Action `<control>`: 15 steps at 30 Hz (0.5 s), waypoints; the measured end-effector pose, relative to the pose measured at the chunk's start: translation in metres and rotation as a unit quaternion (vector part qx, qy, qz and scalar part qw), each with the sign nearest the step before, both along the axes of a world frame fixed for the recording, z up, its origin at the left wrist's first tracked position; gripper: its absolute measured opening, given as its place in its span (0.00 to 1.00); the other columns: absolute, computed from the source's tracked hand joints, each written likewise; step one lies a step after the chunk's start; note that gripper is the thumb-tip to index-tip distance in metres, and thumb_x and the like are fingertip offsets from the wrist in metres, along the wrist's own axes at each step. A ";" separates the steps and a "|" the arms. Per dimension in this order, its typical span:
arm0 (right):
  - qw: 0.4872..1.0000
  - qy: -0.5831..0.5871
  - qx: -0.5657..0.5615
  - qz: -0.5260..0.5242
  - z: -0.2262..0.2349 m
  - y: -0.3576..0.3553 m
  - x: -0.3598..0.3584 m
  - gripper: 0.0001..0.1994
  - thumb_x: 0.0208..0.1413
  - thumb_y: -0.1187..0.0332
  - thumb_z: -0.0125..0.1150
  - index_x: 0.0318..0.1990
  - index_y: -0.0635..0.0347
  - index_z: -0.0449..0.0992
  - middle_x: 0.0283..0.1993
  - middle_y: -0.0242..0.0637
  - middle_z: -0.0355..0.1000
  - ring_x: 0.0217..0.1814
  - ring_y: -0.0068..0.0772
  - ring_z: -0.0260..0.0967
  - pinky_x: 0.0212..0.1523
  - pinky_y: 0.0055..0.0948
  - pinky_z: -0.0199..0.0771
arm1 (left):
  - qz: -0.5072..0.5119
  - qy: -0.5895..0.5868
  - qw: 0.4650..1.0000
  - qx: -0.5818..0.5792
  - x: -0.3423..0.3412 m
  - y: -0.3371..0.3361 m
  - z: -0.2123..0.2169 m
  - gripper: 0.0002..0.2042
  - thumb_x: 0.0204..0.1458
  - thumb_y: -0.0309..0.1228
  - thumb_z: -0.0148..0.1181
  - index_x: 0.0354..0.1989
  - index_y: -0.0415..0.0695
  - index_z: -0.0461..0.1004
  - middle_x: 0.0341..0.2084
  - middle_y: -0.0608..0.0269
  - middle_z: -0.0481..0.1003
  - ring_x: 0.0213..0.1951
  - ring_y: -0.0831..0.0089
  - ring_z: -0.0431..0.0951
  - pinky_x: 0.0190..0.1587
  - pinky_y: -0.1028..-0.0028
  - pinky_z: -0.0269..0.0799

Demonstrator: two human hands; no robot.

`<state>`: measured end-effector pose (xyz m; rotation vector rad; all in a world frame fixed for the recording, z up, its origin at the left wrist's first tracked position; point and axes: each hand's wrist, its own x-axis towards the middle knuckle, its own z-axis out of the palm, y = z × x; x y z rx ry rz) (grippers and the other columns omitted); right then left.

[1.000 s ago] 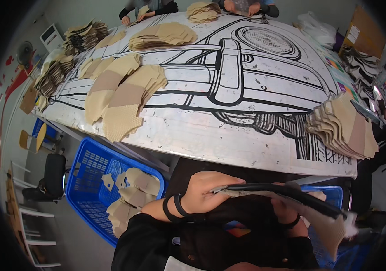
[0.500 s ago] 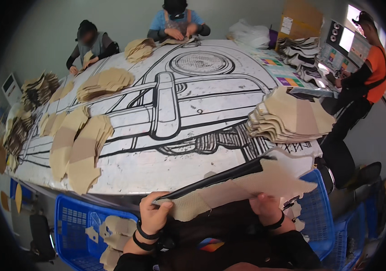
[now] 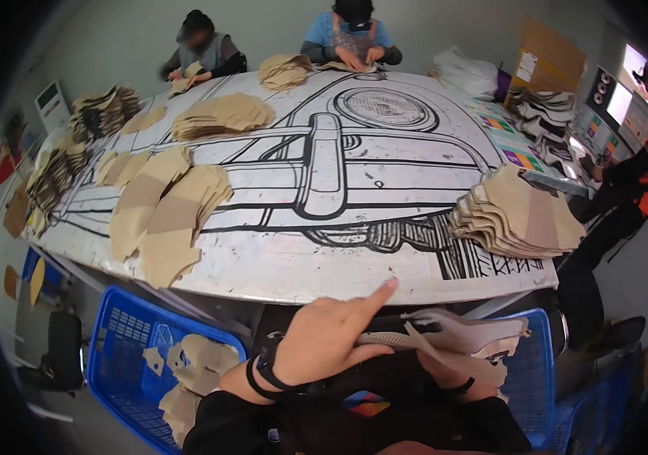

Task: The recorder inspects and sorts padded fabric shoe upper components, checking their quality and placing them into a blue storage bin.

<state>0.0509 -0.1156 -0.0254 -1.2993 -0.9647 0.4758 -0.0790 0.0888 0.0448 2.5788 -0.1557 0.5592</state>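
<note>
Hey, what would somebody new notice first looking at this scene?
Probably the big black line drawing of a car front covering the white table, with tan cardboard cutouts fanned on its left and a stack of cutouts at its right edge. Close below, the left hand and right hand hold a thin pile of pieces.

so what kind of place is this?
Likely a small workshop for cut cardboard or leather pieces. Tan cut-outs are stacked all over the big shared table, more scraps fill a blue crate, and other people sort pieces at the far edge.
</note>
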 end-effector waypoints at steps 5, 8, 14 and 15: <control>0.994 -0.019 0.063 -0.083 -0.018 0.016 -0.003 0.25 0.57 0.63 0.57 0.61 0.53 0.59 0.53 0.33 0.64 0.58 0.38 0.57 0.64 0.47 0.56 | 0.018 -0.093 0.994 -0.059 0.006 -0.010 -0.015 0.29 0.45 0.45 0.67 0.54 0.44 0.69 0.20 0.63 0.75 0.20 0.63 0.73 0.25 0.69 0.68; 0.974 -0.067 0.120 -0.179 -0.021 0.016 -0.002 0.24 0.58 0.62 0.56 0.60 0.52 0.60 0.51 0.31 0.65 0.56 0.37 0.58 0.63 0.47 0.56 | 0.041 -0.093 0.991 -0.087 0.007 -0.012 -0.023 0.24 0.44 0.45 0.67 0.47 0.45 0.74 0.17 0.62 0.74 0.19 0.63 0.74 0.24 0.70 0.68; 0.808 -0.318 0.255 -0.426 -0.012 -0.003 0.004 0.21 0.59 0.59 0.52 0.59 0.50 0.61 0.46 0.29 0.68 0.52 0.36 0.58 0.63 0.47 0.56 | 0.038 -0.120 0.988 -0.091 0.009 -0.008 -0.026 0.22 0.44 0.44 0.67 0.45 0.45 0.74 0.19 0.61 0.75 0.18 0.63 0.74 0.23 0.71 0.68; 0.778 -0.390 0.217 -0.442 -0.009 -0.008 0.005 0.20 0.60 0.59 0.52 0.58 0.50 0.61 0.45 0.28 0.68 0.51 0.35 0.59 0.63 0.47 0.56 | 0.040 -0.115 0.988 -0.093 0.009 -0.008 -0.026 0.22 0.42 0.42 0.68 0.44 0.45 0.75 0.19 0.62 0.75 0.19 0.64 0.74 0.23 0.71 0.68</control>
